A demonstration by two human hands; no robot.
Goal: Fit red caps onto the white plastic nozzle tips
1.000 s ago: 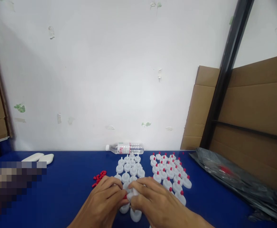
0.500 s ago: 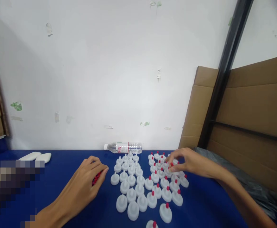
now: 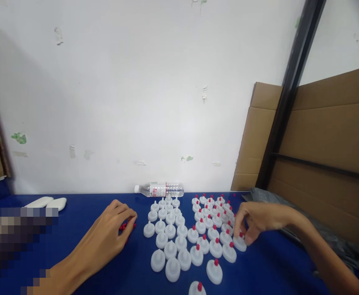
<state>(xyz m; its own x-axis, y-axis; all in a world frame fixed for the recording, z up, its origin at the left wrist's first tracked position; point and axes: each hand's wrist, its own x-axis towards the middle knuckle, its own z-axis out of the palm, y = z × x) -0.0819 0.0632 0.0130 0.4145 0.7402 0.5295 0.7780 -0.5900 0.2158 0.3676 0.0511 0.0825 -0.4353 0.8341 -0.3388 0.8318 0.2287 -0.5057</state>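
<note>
My left hand [image 3: 110,231] rests on the left part of the blue table, its fingers curled round a small heap of red caps [image 3: 123,226]. Some of these caps show between thumb and fingers; the rest are hidden. At the right edge of the group, my right hand [image 3: 254,223] pinches the red tip of a white oval nozzle lid [image 3: 240,243] standing on the table. Beside it stand several more white lids with red tips [image 3: 216,248]. Left of those are rows of similar white lids with bare nozzles [image 3: 170,250].
A clear plastic bottle [image 3: 159,190] lies against the wall behind the lids. Two white rounded objects [image 3: 56,204] sit at the back left. Cardboard [image 3: 327,143], a dark metal post [image 3: 285,110] and grey plastic sheeting [image 3: 308,235] are on the right. One red piece [image 3: 234,195] lies near the back edge.
My right hand has moved right and toward me, from among the back red-tipped lids to the lid at the right edge. My left hand has shifted slightly, showing more red caps.
</note>
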